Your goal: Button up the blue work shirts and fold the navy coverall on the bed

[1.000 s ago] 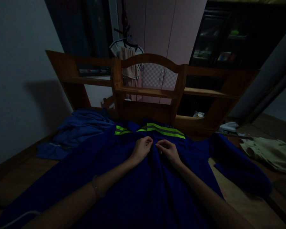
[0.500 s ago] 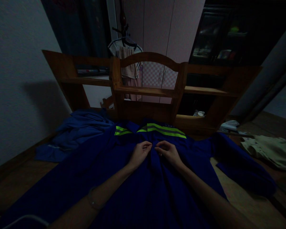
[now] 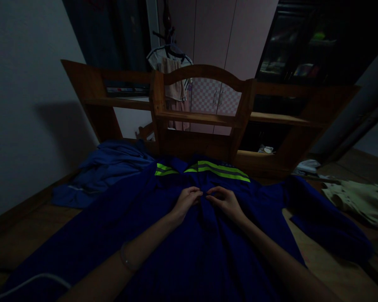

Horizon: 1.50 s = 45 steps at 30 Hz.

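A dark blue work jacket [image 3: 189, 251] with yellow-green and grey reflective stripes across the chest lies spread out, collar end away from me. Both hands meet at its front opening, below the stripes. My left hand [image 3: 187, 201] pinches the jacket's front edge between thumb and fingers. Just to its right, my right hand [image 3: 225, 202] pinches the fabric too, thumb and forefinger close to the left fingertips. Whether a button or fastener sits between them is too dark to see. One jacket sleeve [image 3: 327, 222] stretches out to the right.
A wooden headboard [image 3: 204, 118] with shelves stands beyond the jacket. Crumpled blue cloth [image 3: 113, 167] lies at the left by the wall. Folded pale cloth [image 3: 359, 201] is at the right. A white cord [image 3: 40, 277] crosses the lower left. Clothes hang behind the headboard.
The view has shifted slightly, so the scene sits a little further right. Both hands stay at the jacket's front edge, with only small finger movement.
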Tool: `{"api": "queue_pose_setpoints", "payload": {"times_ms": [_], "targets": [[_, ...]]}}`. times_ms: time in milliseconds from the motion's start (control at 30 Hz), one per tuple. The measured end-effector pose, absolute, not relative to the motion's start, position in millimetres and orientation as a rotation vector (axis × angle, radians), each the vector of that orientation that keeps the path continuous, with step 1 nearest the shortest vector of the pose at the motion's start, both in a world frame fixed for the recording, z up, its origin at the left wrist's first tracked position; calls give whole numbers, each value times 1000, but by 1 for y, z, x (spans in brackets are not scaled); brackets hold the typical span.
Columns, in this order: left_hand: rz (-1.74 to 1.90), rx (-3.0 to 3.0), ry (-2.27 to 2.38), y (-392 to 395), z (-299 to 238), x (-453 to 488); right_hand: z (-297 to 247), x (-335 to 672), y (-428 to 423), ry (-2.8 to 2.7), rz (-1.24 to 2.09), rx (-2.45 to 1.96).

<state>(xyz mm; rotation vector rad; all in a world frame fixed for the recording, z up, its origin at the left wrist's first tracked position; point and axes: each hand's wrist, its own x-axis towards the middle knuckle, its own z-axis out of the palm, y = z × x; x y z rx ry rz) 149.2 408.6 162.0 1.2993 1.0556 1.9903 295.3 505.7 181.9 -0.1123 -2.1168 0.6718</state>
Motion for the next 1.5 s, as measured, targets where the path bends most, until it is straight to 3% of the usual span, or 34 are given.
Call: {"api": "queue_pose_setpoints", "payload": {"times_ms": [500, 833, 1500], "targets": [[2066, 1184, 940, 407, 161, 149, 184, 296, 503, -2112, 792, -46], [2194, 1372, 1048, 407, 160, 147, 183, 304, 486, -2100, 234, 39], [2255, 1455, 1103, 406, 161, 155, 178, 303, 490, -2087, 27, 46]]}}
